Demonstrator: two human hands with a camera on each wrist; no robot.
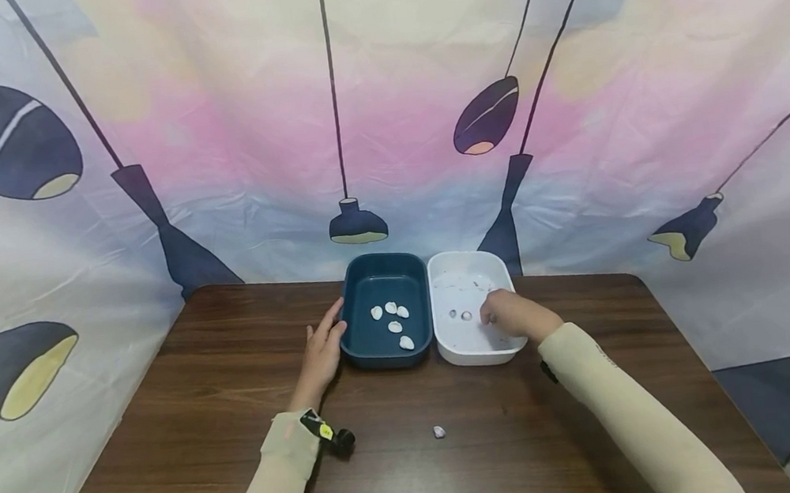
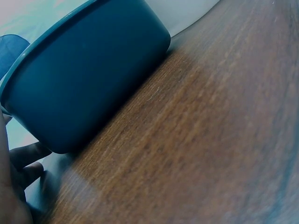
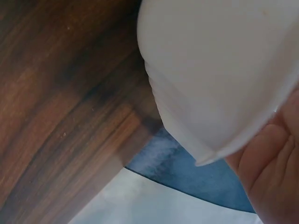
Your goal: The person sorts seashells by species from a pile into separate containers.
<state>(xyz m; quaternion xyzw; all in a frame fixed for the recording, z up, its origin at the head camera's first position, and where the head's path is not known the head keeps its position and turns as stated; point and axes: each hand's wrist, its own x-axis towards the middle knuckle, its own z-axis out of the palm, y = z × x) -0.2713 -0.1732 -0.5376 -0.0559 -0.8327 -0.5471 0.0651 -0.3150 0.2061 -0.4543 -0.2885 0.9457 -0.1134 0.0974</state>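
A dark teal bin holds several white shells. Along its left side lies my left hand, fingers extended and touching the wall; its fingertips show at the bin's lower corner in the left wrist view. My right hand reaches over the right rim into the white bin, fingers pointing down beside a small round shell. I cannot tell whether those fingertips pinch anything. In the right wrist view the white bin's outer wall hides them.
Both bins stand side by side near the back edge of a brown wooden table. One small shell lies on the table in front of them. A cloth backdrop printed with lamps hangs right behind the table.
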